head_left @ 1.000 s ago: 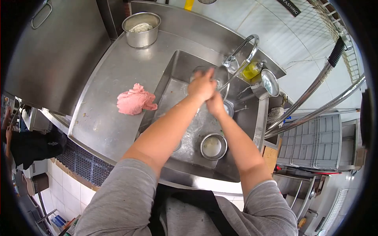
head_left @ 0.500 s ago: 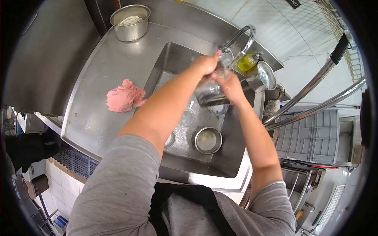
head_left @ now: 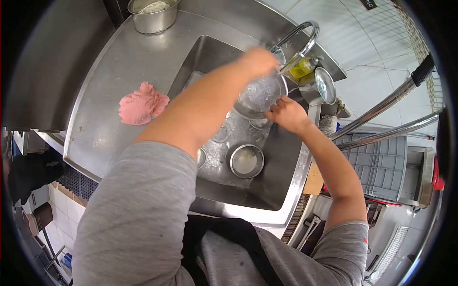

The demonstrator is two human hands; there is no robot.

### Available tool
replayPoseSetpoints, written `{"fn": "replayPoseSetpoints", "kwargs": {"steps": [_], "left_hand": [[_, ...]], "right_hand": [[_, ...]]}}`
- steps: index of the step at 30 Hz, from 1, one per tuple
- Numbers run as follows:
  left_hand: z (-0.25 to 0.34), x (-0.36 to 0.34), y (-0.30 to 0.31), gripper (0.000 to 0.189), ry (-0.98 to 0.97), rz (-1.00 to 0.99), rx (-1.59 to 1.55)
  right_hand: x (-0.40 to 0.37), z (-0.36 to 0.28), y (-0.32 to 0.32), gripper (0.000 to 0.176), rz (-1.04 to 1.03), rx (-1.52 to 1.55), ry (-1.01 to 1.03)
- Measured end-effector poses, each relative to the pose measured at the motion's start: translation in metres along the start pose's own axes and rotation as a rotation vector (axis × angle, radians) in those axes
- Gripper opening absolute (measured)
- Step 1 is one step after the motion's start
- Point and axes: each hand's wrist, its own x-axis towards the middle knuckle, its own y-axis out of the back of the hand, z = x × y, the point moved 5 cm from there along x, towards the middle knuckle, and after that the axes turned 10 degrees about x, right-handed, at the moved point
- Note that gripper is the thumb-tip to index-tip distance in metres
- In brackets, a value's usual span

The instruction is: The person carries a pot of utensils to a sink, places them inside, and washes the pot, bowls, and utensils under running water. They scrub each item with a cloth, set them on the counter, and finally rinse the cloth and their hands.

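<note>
A round metal pan is held over the sink under the tap, its wet inside facing up. My right hand grips its near right rim, fingers closed round the edge. My left hand is over the pan's far side, beside the tap spout; motion smears it and its fingers are hidden. Below, on the sink floor, stands a small round metal tin with cloudy liquid inside. A clear round dish lies near it, and another round item is partly behind my left forearm.
A crumpled pink cloth lies on the steel counter left of the sink. Behind it stands a metal pot with pale contents. A yellow soap bottle and a steel pot stand behind the sink's right corner. Metal pipes cross at right.
The pan has turned from tilted to facing up. My left hand has moved up and off its earlier hold, while my right hand has shifted down along the rim. The view has shifted slightly.
</note>
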Motion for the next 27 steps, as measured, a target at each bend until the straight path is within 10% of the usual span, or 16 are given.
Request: {"fn": "replayPoseSetpoints", "kwargs": {"steps": [4, 6, 10, 11, 12, 14, 15, 18, 22, 24, 25, 27], "left_hand": [[-0.053, -0.07, -0.027, 0.028, 0.671, -0.392, -0.584], [-0.027, -0.092, -0.068, 0.038, 1.026, -0.191, -1.831], [-0.022, -0.087, -0.051, 0.075, 0.915, 0.039, -1.193], [-0.022, -0.087, -0.031, 0.077, 0.807, 0.047, -0.839], [-0.02, -0.086, -0.01, 0.079, 0.689, 0.05, -0.487], [-0.015, -0.096, 0.024, 0.079, 0.591, 0.021, -0.391], [-0.014, -0.097, 0.035, 0.08, 0.486, -0.003, -0.299], [-0.017, -0.112, 0.033, 0.078, 0.273, 0.393, 0.021], [-0.021, -0.131, 0.042, 0.076, 0.3, 0.653, -0.042], [-0.025, -0.136, 0.05, 0.075, 0.324, 0.621, -0.051], [-0.027, -0.14, 0.054, 0.074, 0.346, 0.586, -0.065], [-0.042, -0.149, 0.069, 0.074, 0.496, 0.597, -0.142]], "right_hand": [[0.015, 0.016, 0.008, 0.008, 0.232, -0.07, -0.179], [0.031, 0.024, 0.0, 0.009, 0.457, -0.039, -0.324], [0.066, 0.025, -0.033, 0.035, 0.632, 0.259, -0.851], [0.077, 0.019, -0.017, 0.045, 0.638, 0.759, -0.974], [0.08, 0.018, -0.02, 0.045, 0.633, 0.767, -0.97], [0.094, 0.015, -0.039, 0.041, 1.061, 2.319, -0.539], [0.085, 0.019, -0.043, 0.041, 1.108, 2.502, -0.388], [0.059, 0.046, -0.078, 0.027, 1.8, 2.835, -0.358], [0.055, 0.063, -0.08, 0.025, 1.699, 2.793, -0.68], [0.057, 0.068, -0.082, 0.02, 0.985, 2.736, 0.39], [0.041, 0.06, -0.076, 0.015, 1.398, 2.512, -0.668], [0.045, 0.052, -0.049, 0.013, 1.426, 2.448, -0.867]]}}
